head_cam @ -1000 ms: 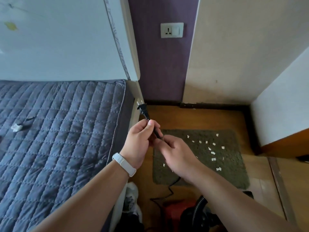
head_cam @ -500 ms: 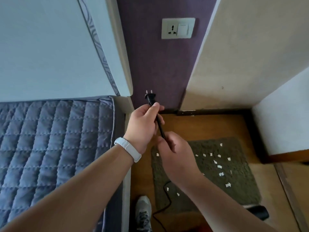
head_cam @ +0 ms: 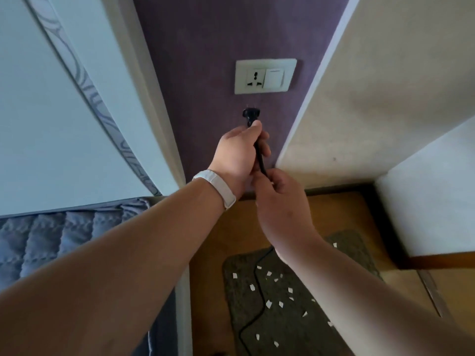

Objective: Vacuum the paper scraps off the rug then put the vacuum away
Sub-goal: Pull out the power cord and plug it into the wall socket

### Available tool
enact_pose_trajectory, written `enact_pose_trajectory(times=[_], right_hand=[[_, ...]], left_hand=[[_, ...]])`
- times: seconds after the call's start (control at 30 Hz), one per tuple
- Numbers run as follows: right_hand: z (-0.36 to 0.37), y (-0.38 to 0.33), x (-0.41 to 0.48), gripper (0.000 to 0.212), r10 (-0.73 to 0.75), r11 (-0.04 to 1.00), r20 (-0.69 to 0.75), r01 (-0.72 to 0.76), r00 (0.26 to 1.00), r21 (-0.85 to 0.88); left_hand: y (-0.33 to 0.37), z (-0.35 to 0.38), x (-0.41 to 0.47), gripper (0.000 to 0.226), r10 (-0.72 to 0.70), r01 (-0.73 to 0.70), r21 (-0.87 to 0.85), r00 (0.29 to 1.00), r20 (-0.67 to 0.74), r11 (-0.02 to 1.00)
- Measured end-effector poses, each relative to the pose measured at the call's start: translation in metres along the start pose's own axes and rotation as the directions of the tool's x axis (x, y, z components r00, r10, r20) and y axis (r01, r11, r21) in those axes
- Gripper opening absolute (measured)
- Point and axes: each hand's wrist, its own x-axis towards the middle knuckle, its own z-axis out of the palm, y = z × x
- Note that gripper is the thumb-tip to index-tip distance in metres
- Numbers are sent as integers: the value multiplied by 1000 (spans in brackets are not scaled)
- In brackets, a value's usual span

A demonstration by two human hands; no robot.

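Left hand (head_cam: 237,155): curled round the black cord (head_cam: 260,160) just beneath the plug (head_cam: 251,114), thumb tip against the plug's base, raised before the purple wall (head_cam: 205,47).
Right hand (head_cam: 280,201): lower, touching the left, fingers pinched on the same cord.
Plug: black, prongs pointed up, just below the wall socket (head_cam: 264,76) but apart from it.
Wall socket: white plate with a switch on its right half.
Cord's run: from the plug through both hands, then down across the rug (head_cam: 295,330).
Paper scraps (head_cam: 268,303): small white bits lay scattered over the rug, some hidden by the right forearm.
Rug: dark, on the wooden floor (head_cam: 213,253).
Wristband (head_cam: 218,187): white, on the left wrist.
Bed (head_cam: 64,240): grey-blue quilted cover, lower left.
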Motion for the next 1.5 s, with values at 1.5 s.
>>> enact_pose_trajectory(times=[1.5], right_hand=[[3,-16,111,40,-15,996,-38,11,999,-85]], left_hand=[[30,18,105,33,50,-25,300,996,-74,953]])
